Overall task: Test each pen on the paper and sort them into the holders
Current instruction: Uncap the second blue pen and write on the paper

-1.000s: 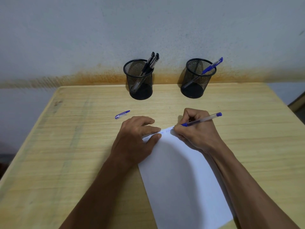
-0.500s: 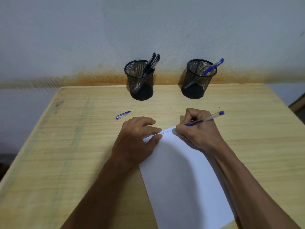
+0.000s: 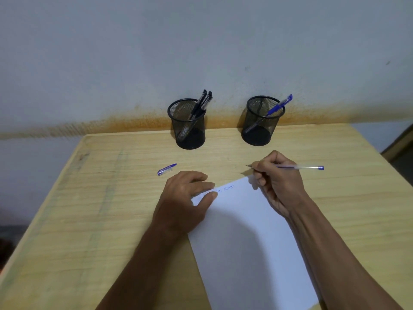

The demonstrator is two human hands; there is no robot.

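Currently the blue ballpoint pen (image 3: 297,167) is sitting pinched in the right hand (image 3: 277,182), fingers closed around the barrel near the tip, uncapped point sticking out past the fingertips toward the left and clear of the sheet. Blue scribbles (image 3: 225,188) are showing on the white paper (image 3: 245,242) between the two hands, so the ink looks good. Left hand (image 3: 185,202) is lying flat, fingers spread and gripping nothing, fingertips pressing the paper's top corner. The pen cap (image 3: 166,169) is lying just beyond the left fingertips, well apart from the pen.

Risks: bare tip smearing wet ink or marking the wooden table (image 3: 89,220) if the hand is swinging low; forgetting the cap; dropping it into the left mesh holder (image 3: 187,124) with the black pens (image 3: 201,104) instead of the right mesh holder (image 3: 261,120) holding the capped blue pen (image 3: 279,105); knocking a light holder over.
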